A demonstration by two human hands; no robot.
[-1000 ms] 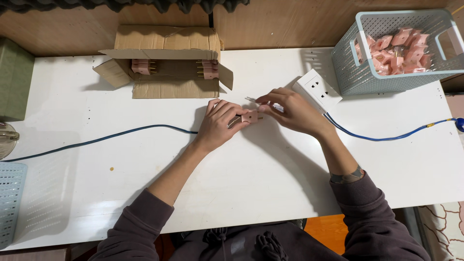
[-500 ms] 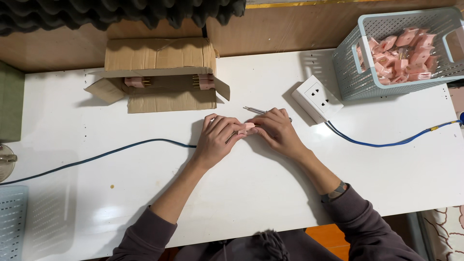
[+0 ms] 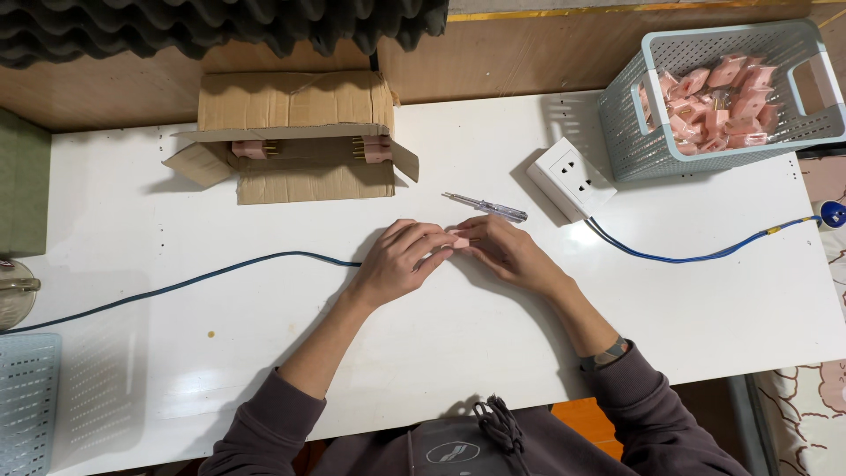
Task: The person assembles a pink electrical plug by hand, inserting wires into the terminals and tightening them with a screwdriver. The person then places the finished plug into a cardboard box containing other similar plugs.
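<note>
Left hand (image 3: pixel 398 262) and right hand (image 3: pixel 509 256) meeting mid-table, fingers pinched together on small pink plug (image 3: pixel 461 241), screwdriver (image 3: pixel 486 207) and white socket (image 3: pixel 571 182) just beyond, within easy reach.

A small assembly workshop; a plain white worktable (image 3: pixel 264 370) fills the frame; grey acoustic foam (image 3: pixel 220 26) lines the wall at upper left; a plastic basket (image 3: pixel 696 159) of identical pink parts (image 3: pixel 718 101) sits upper right; a test screwdriver (image 3: pixel 486 207) and wired socket (image 3: pixel 571 178) lie centre.
</note>
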